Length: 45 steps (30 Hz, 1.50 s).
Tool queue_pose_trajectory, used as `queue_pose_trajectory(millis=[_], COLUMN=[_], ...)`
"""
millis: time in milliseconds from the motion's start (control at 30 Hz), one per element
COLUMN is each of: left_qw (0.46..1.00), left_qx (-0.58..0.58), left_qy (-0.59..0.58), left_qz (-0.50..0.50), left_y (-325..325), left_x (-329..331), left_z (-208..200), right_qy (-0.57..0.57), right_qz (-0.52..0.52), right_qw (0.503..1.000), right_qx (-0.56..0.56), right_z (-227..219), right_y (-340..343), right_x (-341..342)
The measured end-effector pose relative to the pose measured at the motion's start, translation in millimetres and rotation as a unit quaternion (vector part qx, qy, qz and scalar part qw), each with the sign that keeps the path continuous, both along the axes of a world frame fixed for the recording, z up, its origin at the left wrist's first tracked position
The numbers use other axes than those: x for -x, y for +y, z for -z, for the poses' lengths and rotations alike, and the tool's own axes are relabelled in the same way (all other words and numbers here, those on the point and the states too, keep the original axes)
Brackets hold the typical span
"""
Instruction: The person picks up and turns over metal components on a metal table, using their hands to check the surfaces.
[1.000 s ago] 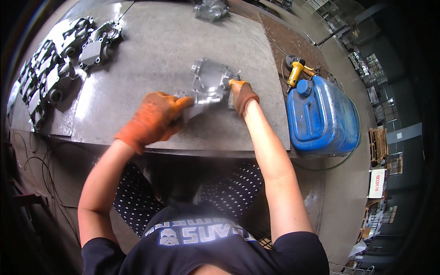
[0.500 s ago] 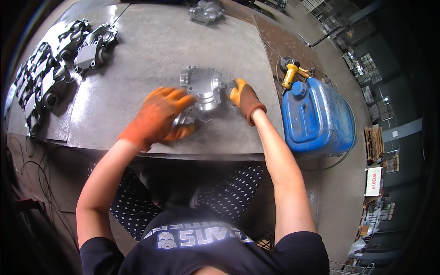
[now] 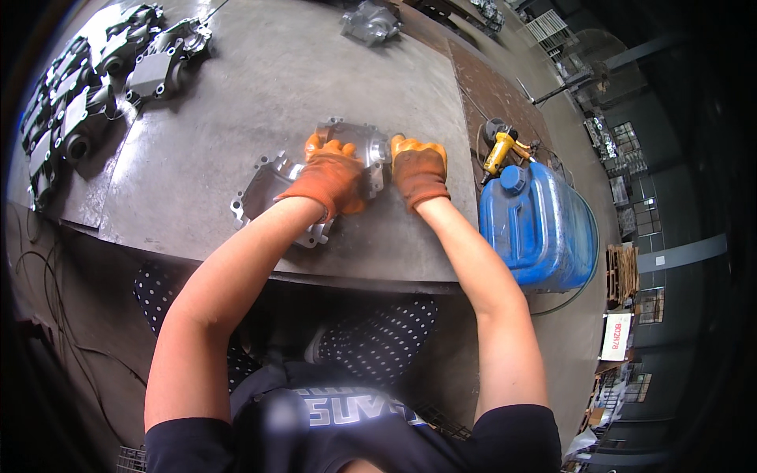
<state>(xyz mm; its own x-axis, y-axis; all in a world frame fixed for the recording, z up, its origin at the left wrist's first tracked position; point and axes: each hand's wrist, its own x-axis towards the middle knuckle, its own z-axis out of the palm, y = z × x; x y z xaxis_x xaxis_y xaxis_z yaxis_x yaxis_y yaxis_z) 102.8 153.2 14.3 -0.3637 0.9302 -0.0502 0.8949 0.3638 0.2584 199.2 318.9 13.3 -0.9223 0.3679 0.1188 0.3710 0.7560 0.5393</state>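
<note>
A grey cast metal housing (image 3: 268, 185) lies flat on the steel table (image 3: 260, 94), near its front edge. My left hand (image 3: 331, 177), in an orange glove, rests on top of the housing with the fingers curled over its far side. My right hand (image 3: 418, 169), also in an orange glove, presses against the housing's right end. Part of the casting is hidden under my left glove and forearm.
Several dark metal castings (image 3: 87, 87) sit in rows at the table's far left. One more casting (image 3: 369, 22) lies at the far edge. To the right of the table stand a blue plastic canister (image 3: 536, 229) and a yellow power tool (image 3: 501, 151) on the floor.
The housing was held up off the table a second ago; now it lies flat, turned lengthwise to the left. Both hands came down with it and stay on it.
</note>
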Motion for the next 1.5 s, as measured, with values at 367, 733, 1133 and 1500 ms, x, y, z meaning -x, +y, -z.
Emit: queue_pose_trajectory(millis=[367,733,1133,1500], left_qw=[0.999,0.999,0.989,0.950], left_qx=[0.005,0.016,0.009,-0.076], left_qy=[-0.039,-0.048,0.020,0.047], left_qz=[-0.009,0.012,0.144,0.300], left_y=[-3,-4,-45,-62], left_x=[0,3,34,60], left_z=[-10,-6,3,16], right_qy=[0.060,-0.012,-0.258,-0.402], right_qz=[0.035,0.040,0.029,-0.060], right_qw=[0.997,0.998,0.963,0.895], right_qx=[-0.031,-0.045,0.078,0.186], right_z=[24,19,-44,-62], right_y=[-1,-10,-59,-56], right_x=[-6,4,3,-2])
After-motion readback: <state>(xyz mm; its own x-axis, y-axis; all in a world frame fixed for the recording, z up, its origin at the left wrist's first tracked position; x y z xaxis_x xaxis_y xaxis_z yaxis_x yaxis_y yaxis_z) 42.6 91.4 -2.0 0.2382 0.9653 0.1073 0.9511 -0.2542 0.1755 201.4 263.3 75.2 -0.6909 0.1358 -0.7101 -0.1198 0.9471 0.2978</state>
